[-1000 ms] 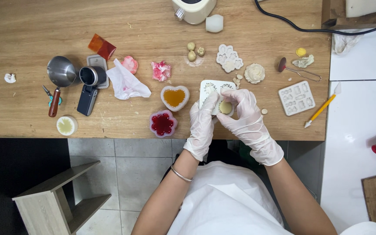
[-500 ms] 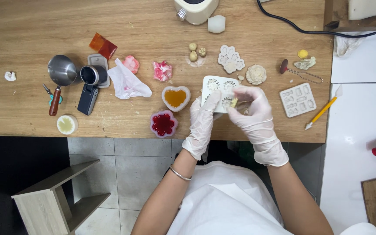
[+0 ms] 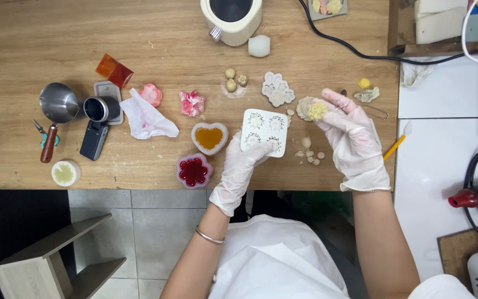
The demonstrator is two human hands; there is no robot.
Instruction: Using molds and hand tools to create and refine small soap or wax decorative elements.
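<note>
Both hands wear thin white gloves. My left hand (image 3: 240, 166) holds the lower edge of a white square silicone mould (image 3: 264, 132) with several flower cavities, resting on the wooden table (image 3: 139, 50). My right hand (image 3: 352, 138) is raised over the table's right part and pinches a small yellow flower-shaped piece (image 3: 317, 111) in its fingertips, beside a pale round flower piece (image 3: 304, 108). Small pale crumbs (image 3: 311, 156) lie between the hands.
A heart mould with amber filling (image 3: 209, 138), a flower mould with red filling (image 3: 193, 171), a crumpled tissue (image 3: 145, 117), a steel ladle (image 3: 57, 108), a black device (image 3: 97, 124), a cream pot (image 3: 231, 19), black cable (image 3: 349, 50) and a red-nosed heat tool (image 3: 474, 195).
My right hand left the mould and moved right and up, carrying the small yellow piece. My left hand stays on the mould.
</note>
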